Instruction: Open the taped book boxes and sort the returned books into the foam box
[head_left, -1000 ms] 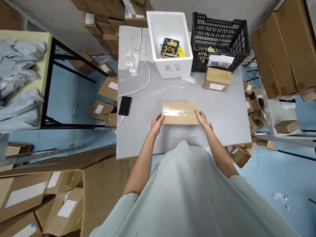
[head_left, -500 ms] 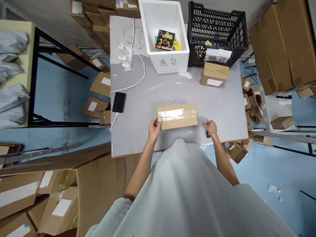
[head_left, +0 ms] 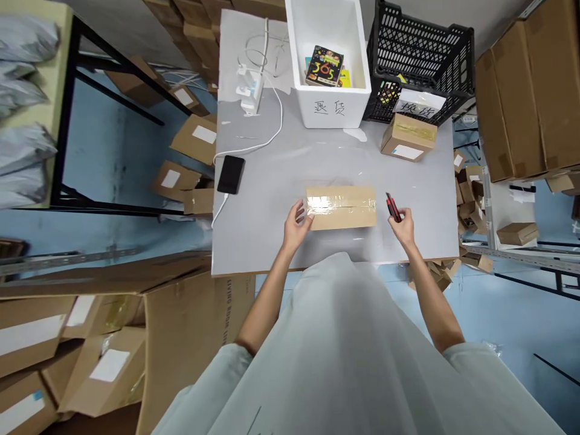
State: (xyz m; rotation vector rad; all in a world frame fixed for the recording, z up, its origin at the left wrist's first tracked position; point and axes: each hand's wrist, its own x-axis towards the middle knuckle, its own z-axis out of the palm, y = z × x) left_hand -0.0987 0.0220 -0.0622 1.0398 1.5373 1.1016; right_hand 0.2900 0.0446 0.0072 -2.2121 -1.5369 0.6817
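A taped cardboard box (head_left: 341, 216) lies on the grey table in front of me, shiny tape along its upper face. At its left end is my left hand (head_left: 298, 226), thumb against the near corner and fingers curled by the side. My right hand (head_left: 403, 227) is closed around a red and black utility knife (head_left: 392, 207), just off the box's right end. The knife's tip points away from me and slightly left. Whether its blade is out is too small to tell.
At the back stand a white foam bin (head_left: 332, 107) with books and a black crate (head_left: 423, 60). A smaller carton (head_left: 409, 138) sits before the crate. To the left lie a phone (head_left: 231, 174), its cable, and a power strip (head_left: 250, 90). Large cartons (head_left: 528, 96) rise at right.
The knife has turned in my right hand and now sticks out ahead of the fingers. My left hand stays by the box's left end. The whole view has shifted a little.
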